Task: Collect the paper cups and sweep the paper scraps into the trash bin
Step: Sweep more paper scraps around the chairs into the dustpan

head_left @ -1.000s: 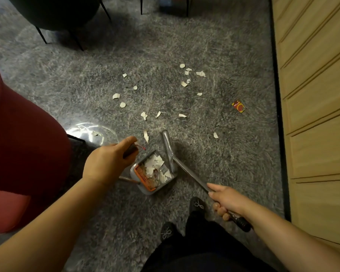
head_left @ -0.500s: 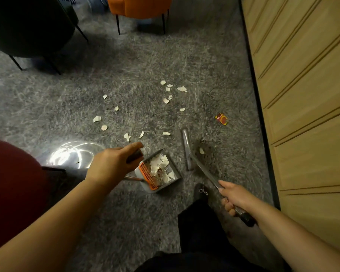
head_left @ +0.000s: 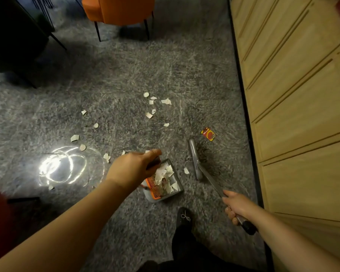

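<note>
A: Scraps first. Where are they in the head view?

B: Part of the paper scraps sit heaped in the grey dustpan on the carpet. More loose pieces lie scattered further out, well apart from the pan, and one scrap lies between the pan and the broom head.

A: And each grip?

B: The left hand is curled round the dustpan's dark handle. The right hand is wrapped round the broom handle low on its shaft, clamped tight.

A: How will the paper handle?

B: My guess is very light and limp. Shaggy pile will likely snag it, so short firm strokes toward the pan lip seem wise. Tilt the pan and the heap could spill.

A: Anything hard to make out?

B: No paper cups and no trash bin show anywhere. The broom's bristles blur into the carpet. The pan handle is hidden under the fingers. A small red and yellow wrapper lies near the wooden wall, its print unreadable. The glare patch on the floor may hide more scraps.
</note>
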Action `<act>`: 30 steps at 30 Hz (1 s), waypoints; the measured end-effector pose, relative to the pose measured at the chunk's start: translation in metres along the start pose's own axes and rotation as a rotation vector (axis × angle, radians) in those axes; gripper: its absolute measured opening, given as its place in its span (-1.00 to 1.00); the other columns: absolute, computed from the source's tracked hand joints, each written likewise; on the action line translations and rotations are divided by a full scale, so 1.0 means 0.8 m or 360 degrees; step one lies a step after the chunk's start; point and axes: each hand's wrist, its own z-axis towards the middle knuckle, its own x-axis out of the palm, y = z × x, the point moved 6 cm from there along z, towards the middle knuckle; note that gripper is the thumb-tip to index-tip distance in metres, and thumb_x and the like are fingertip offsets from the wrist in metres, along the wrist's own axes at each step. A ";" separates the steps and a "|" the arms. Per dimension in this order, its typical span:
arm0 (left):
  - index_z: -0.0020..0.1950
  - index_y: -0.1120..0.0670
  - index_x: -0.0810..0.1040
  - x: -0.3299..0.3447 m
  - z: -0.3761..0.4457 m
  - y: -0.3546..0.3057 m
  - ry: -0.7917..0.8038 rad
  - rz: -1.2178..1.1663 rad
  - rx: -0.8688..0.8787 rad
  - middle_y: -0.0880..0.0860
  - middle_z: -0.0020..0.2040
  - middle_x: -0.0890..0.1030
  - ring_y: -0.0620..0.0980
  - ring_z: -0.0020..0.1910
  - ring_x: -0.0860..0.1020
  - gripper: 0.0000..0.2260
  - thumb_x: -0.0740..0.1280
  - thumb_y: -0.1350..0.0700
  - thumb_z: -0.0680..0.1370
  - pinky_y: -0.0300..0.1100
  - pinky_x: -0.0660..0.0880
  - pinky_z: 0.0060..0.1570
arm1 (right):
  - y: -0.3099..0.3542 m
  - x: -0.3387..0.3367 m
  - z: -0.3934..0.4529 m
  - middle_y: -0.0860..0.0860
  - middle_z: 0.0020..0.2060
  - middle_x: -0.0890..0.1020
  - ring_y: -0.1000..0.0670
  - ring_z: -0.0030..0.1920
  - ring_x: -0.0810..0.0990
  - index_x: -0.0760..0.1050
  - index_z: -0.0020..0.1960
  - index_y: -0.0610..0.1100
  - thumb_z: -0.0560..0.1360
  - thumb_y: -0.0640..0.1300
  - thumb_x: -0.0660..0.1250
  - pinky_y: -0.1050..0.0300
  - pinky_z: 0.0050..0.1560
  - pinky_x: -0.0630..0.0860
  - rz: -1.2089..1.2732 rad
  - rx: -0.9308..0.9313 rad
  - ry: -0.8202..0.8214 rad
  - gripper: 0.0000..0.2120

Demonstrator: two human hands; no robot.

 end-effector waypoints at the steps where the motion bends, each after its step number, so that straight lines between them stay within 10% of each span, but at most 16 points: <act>1: 0.11 -0.03 0.67 0.005 0.010 -0.007 0.0019 0.0042 0.0056 0.01 -0.28 0.68 0.07 -0.45 0.61 -0.62 0.60 0.01 0.32 -0.22 0.44 -0.57 | 0.005 -0.006 0.005 -0.09 -0.47 0.38 0.07 -0.66 0.31 0.08 0.55 -0.06 0.66 -0.22 0.06 0.29 -0.64 0.25 -0.0019 -0.0006 0.0004 -0.52; 23: 0.23 -0.07 0.54 0.030 0.049 0.029 0.0206 -0.0266 -0.0013 0.03 -0.17 0.67 0.09 -0.27 0.62 -0.65 0.36 -0.18 0.51 -0.13 0.51 -0.36 | 0.025 0.043 -0.006 -0.04 -0.44 0.37 0.11 -0.61 0.33 0.18 0.51 0.02 0.65 -0.22 0.07 0.30 -0.64 0.28 -0.0170 0.0024 0.0270 -0.55; 30: 0.19 -0.21 0.47 0.050 0.039 0.059 0.0770 -0.0522 -0.0308 -0.10 -0.15 0.65 -0.13 -0.22 0.60 -0.70 0.28 -0.27 0.51 -0.10 0.57 -0.19 | 0.032 0.036 -0.019 -0.06 -0.45 0.40 0.11 -0.62 0.35 0.16 0.52 -0.05 0.65 -0.24 0.08 0.28 -0.65 0.30 -0.0044 -0.0042 0.0142 -0.54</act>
